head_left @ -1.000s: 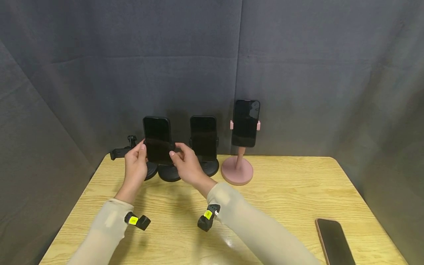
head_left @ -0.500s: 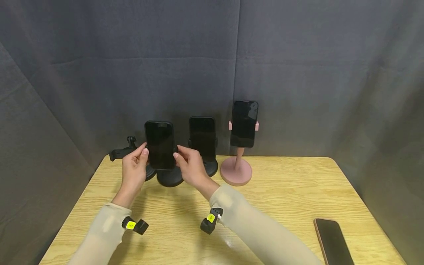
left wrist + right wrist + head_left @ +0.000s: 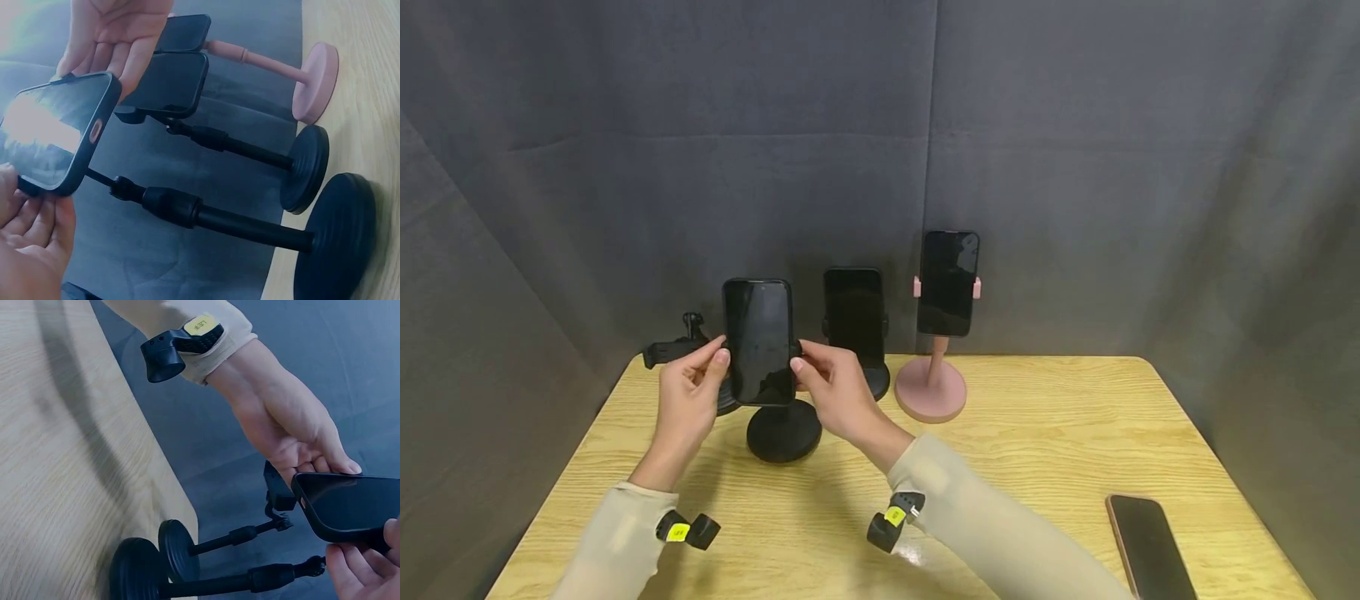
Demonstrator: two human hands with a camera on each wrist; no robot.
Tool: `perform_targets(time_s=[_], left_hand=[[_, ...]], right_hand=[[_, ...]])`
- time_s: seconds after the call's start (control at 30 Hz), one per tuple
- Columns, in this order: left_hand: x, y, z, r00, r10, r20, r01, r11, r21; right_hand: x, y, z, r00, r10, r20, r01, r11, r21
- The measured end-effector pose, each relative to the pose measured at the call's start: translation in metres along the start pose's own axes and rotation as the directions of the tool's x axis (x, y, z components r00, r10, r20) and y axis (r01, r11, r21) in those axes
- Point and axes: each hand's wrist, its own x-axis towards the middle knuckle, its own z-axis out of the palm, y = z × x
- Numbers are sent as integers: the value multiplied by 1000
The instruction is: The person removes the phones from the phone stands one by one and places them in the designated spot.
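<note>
A black-cased phone (image 3: 758, 342) sits upright in a black phone stand (image 3: 784, 433) with a round base. My left hand (image 3: 687, 402) grips the phone's left edge, thumb at the front. The right hand (image 3: 844, 393) pinches the opposite edge, where a clamp of the holder shows beside the fingers. Seen from the left wrist, the stand's pole (image 3: 244, 226) slants from the phone down to its base. Fingers hide most of the holder, and whether the base touches the table cannot be told.
Behind stand a second black stand with a phone (image 3: 854, 312) and a pink stand (image 3: 932, 392) bearing another phone (image 3: 949, 283). A black stand with a bare holder (image 3: 670, 350) is at the left. One phone (image 3: 1152, 546) lies on the table (image 3: 1037, 450) at front right.
Both hands have drawn the phone and its stand toward the front of the table, away from the other stands. The phone's screen has tipped and now catches light.
</note>
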Motion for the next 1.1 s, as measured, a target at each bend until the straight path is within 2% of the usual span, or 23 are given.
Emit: perform_targets(time_s=[0.13,0.3,0.43,0.57,0.8,0.97,1.1], left_hand=[[-4,5,-3,998,48,32,-48,999,22],[-9,13,-4,992,103,71,-101,994,-33],[-13,19,-3,988,118,102,-112,992,-64],[-18,23,-2,982,131,135,-123,990,-66],[-24,31,5,965,185,188,-166,980,-113],[-30,38,13,954,222,201,-190,968,-165],[-35,42,22,946,255,200,-207,950,-233]], right_hand=[[-7,-3,-7,1000,-14,13,14,1000,-3],[-16,-8,-14,1000,-8,13,8,1000,-25],[-23,-9,-19,999,-23,22,23,1000,-8],[-31,-8,-26,995,-79,61,77,996,36],[-43,-9,-40,988,-133,81,126,988,87],[-52,-12,-52,983,-165,79,159,984,80],[-59,-14,-63,985,-160,69,156,986,51]])
